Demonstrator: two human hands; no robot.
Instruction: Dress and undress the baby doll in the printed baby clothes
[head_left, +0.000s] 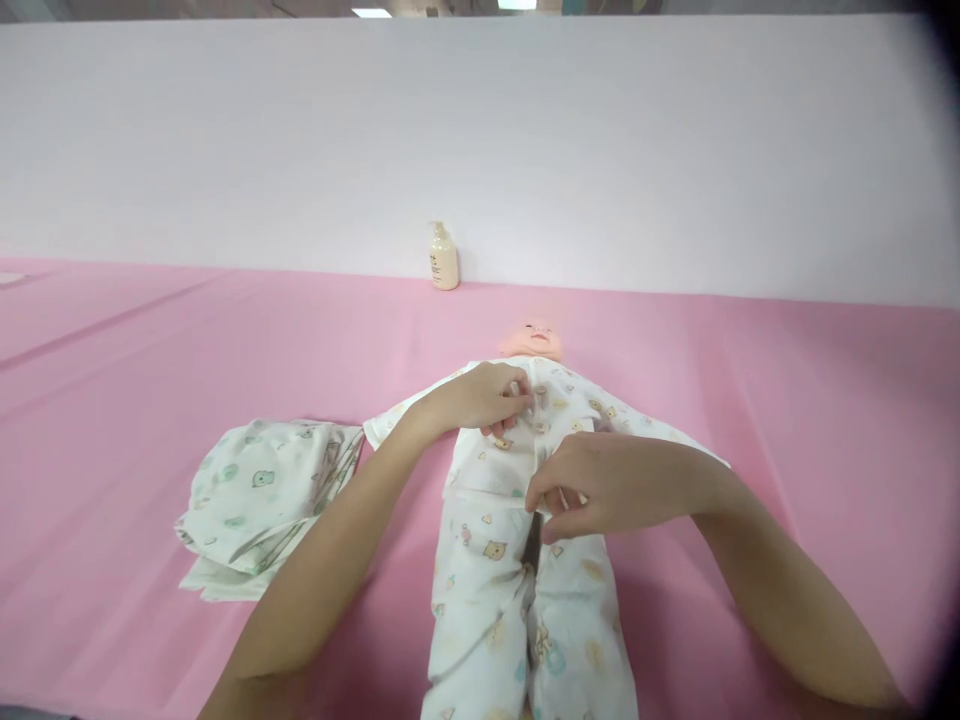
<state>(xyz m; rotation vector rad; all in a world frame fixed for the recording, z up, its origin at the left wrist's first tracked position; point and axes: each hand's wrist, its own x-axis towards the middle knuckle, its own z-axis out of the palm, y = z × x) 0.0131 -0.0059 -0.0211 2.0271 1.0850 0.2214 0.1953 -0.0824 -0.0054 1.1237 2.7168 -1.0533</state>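
Observation:
A baby doll (537, 336) lies on its back with its head away from me, dressed in a white baby top (491, 465) and matching trousers (480, 590), both printed with little bears. My left hand (487, 397) is on the chest, its fingers curled in a pinch at the top's front edge. Lower down, my right hand (600, 485) has its thumb and fingers bent together at the front edge near the hem. The exact grip of both hands is partly hidden by the fingers. Sleeves of the top spread out to either side.
A folded white printed cloth (262, 500) lies left of the doll, near my left forearm. At the back, a cream pump bottle (444, 260) stands against a white wall panel (480, 140). Pink sheeting (150, 370) covers the table.

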